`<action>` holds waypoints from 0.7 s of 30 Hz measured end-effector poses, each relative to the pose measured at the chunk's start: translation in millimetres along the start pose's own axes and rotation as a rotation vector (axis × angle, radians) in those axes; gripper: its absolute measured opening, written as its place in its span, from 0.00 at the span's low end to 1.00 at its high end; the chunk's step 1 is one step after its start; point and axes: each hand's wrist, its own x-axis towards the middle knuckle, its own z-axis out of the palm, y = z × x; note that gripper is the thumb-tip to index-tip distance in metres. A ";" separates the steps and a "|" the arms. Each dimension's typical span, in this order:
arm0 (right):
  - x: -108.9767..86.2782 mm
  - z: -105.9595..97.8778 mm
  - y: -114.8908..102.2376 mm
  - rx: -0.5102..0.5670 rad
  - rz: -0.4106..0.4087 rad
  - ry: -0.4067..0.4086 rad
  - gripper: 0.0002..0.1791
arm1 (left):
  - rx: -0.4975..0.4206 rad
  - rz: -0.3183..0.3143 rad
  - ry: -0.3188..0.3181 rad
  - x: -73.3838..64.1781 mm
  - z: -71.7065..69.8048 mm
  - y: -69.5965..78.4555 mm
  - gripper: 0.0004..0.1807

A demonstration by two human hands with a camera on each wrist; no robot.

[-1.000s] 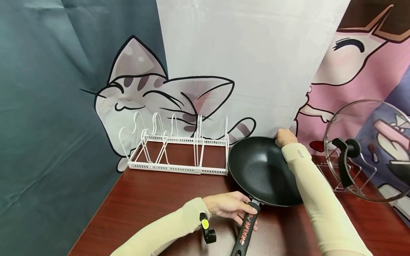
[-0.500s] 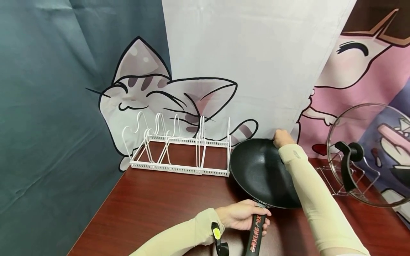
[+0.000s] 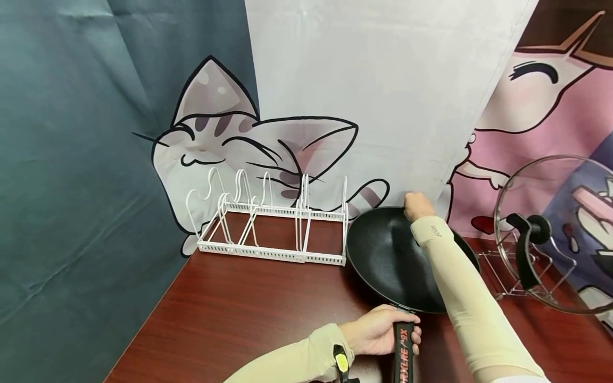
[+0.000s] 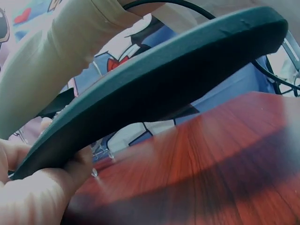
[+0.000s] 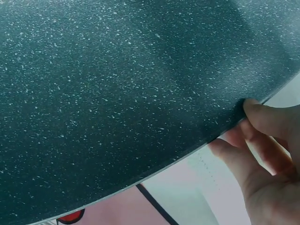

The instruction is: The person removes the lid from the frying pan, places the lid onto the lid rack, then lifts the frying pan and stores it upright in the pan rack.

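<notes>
A black wok-style frying pan (image 3: 383, 255) is in the head view, right beside a white wire rack (image 3: 254, 252). Its handle (image 3: 404, 359) with red lettering points toward me. My left hand (image 3: 378, 330) grips this handle near the pan, thumb on top and fingertips showing on the far side. In the left wrist view the handle (image 4: 154, 77) crosses above the table, with my left hand (image 4: 42, 187) around its end. At the pan's far rim is my right hand (image 3: 415, 206). The right wrist view shows its thumb and fingers (image 5: 269, 117) pinching the rim of the speckled pan (image 5: 117, 103).
To the right, a glass lid (image 3: 570, 234) with a black handle stands upright in a metal wire stand (image 3: 514, 279). All of it rests on a reddish-brown table (image 3: 249, 308). A printed cloth (image 3: 383, 96) hangs behind, close to the rack and pan.
The pan has turned, its handle swinging rightward with my left hand on it. My right hand has shifted slightly left with the far rim. The head view has moved a little.
</notes>
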 end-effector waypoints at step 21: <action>4.0 4.7 -19.5 0.023 -0.088 -0.010 0.04 | -0.181 0.104 0.118 33.2 22.4 -23.2 0.06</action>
